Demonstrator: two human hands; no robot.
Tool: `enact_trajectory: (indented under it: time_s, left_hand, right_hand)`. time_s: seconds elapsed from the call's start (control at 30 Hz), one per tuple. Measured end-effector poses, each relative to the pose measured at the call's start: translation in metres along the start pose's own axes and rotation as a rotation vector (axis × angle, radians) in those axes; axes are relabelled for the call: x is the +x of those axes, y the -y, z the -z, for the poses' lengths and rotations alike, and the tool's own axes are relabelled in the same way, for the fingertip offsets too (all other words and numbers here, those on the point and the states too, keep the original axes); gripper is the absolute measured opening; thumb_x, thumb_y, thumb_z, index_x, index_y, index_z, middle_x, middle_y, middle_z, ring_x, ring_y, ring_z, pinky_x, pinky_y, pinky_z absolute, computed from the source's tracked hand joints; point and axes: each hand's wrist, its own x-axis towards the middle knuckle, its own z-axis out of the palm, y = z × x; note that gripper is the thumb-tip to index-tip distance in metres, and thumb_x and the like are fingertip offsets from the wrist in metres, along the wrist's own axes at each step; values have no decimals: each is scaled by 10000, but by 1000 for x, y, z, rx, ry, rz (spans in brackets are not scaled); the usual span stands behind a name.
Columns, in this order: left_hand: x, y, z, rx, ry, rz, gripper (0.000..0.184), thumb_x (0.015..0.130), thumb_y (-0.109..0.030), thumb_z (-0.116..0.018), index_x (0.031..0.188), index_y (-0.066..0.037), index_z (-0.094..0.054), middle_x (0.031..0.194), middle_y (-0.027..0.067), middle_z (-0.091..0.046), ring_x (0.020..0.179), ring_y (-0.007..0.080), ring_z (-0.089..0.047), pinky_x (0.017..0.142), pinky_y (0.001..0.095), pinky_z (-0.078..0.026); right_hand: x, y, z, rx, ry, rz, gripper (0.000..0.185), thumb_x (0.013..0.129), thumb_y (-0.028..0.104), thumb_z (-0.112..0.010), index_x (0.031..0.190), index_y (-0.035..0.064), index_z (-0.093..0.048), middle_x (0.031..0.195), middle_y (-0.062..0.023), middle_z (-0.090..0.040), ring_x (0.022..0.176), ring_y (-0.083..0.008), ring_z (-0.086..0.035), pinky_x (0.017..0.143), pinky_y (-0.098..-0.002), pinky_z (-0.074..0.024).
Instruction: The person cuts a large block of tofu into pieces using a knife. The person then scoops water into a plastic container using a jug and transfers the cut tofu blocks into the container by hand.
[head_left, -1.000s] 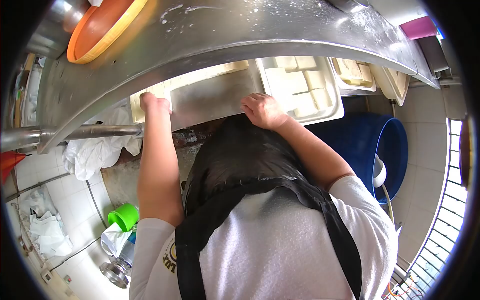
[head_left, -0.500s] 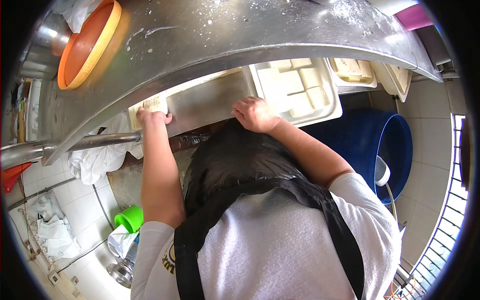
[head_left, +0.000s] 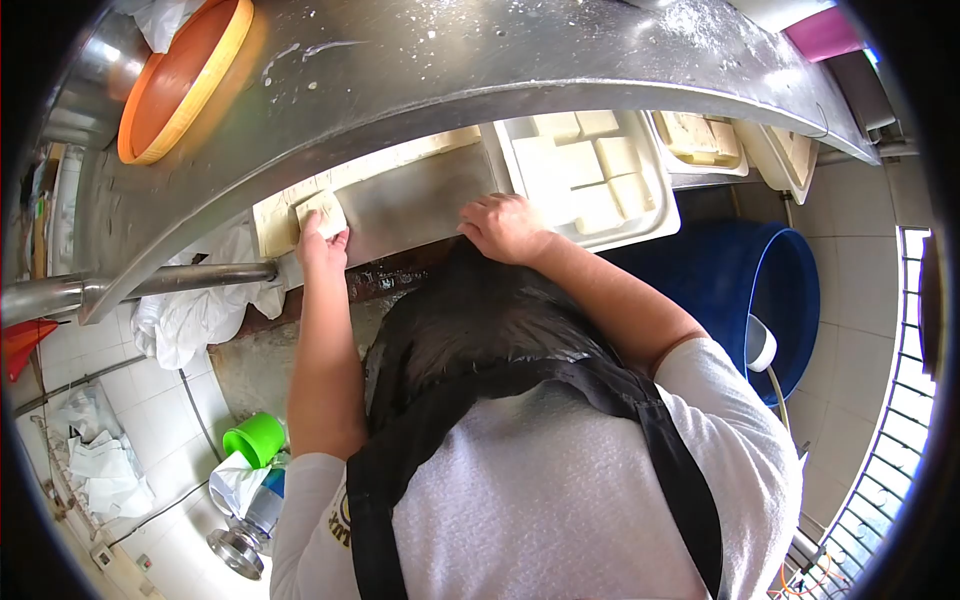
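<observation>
My left hand (head_left: 323, 243) has its fingers and thumb around a white tofu block (head_left: 322, 214), tilted above the left end of a metal tray (head_left: 400, 205). A long row of pale tofu (head_left: 400, 152) lies along the tray's far side, partly hidden under the steel shelf. My right hand (head_left: 503, 225) is curled closed at the tray's near right edge, beside a white plastic tub (head_left: 655, 222). Whatever may be inside its fingers is hidden. Several tofu blocks (head_left: 588, 172) sit in rows in that tub.
A steel shelf (head_left: 480, 60) overhangs the tray, with an orange round container (head_left: 180, 85) on its left. More tofu tubs (head_left: 745, 165) stand to the right. A blue barrel (head_left: 700, 280) is below right. A green bucket (head_left: 253, 438) and white bags (head_left: 200, 310) are at lower left.
My left hand has lifted and turned a tofu block, moving slightly right and toward me. My right hand stays nearly in place.
</observation>
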Motion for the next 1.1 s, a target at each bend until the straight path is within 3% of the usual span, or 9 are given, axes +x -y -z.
enact_trajectory:
  time_s: [0.1,0.17,0.3,0.37,0.63,0.8,0.83,0.9,1.1]
  left_hand:
    - [-11,9,27,47,191,41,401,936,-251,-739,1270,-74,-604,1177,111,-703,1022,284,-692,774,448,-572]
    - [-43,13,28,98,312,66,432,927,-269,-743,1279,-70,-593,1181,107,-696,1019,285,-691,767,451,-573]
    - [-84,23,8,242,602,209,490,927,-239,-717,1360,-61,-574,1259,98,-670,1143,261,-657,918,461,-559]
    - [-119,19,-23,292,790,149,420,967,-264,-693,1325,-63,-608,1261,90,-670,1148,244,-653,961,447,-550]
    - [-172,4,-100,210,940,240,483,1058,-408,-578,1407,-78,-531,1222,113,-645,1084,215,-630,906,416,-546]
    - [-183,4,-96,387,895,120,456,1069,-385,-563,1399,-71,-544,1226,87,-636,1052,194,-625,885,394,-544]
    - [-182,4,-92,440,881,124,447,1070,-381,-562,1391,-71,-554,1223,77,-637,1047,189,-625,881,389,-544]
    - [-178,4,-82,456,872,131,431,1072,-378,-559,1376,-72,-568,1217,64,-642,1038,181,-625,873,380,-543]
    - [-179,-6,-56,493,807,99,373,1075,-330,-568,1345,-73,-583,1195,61,-632,1001,164,-617,845,362,-541]
  right_hand:
    - [12,6,-4,-38,70,-76,263,944,329,-649,1032,82,-668,967,-127,-718,959,-330,-701,834,-455,-570]
    - [28,3,-16,383,54,-162,442,921,385,-699,1194,40,-656,1072,-169,-720,1031,-357,-691,906,-463,-560]
    - [58,23,-24,601,91,-384,640,893,391,-773,1344,-24,-587,1175,-198,-714,1087,-342,-697,967,-447,-545]
    - [57,27,-25,1362,151,-554,735,882,330,-820,1427,-57,-516,1242,-216,-693,1114,-305,-690,1001,-423,-532]
    - [36,-19,32,1957,-202,-628,400,894,71,-760,1252,-13,-602,1111,-146,-699,1009,-258,-704,914,-383,-580]
    - [45,-158,11,1325,-578,-401,307,928,94,-717,1199,-12,-619,1091,-132,-704,1012,-242,-703,899,-411,-585]
    - [48,-135,53,1647,-555,-654,318,925,88,-713,1211,-18,-625,1088,-119,-706,1027,-243,-697,911,-415,-578]
    - [61,-145,58,1513,-595,-675,432,899,91,-738,1292,-39,-610,1138,-120,-709,1066,-257,-677,889,-391,-570]
    - [85,-177,26,684,-448,-674,620,867,241,-785,1374,-40,-565,1297,-224,-662,1166,-312,-643,1014,-418,-488]
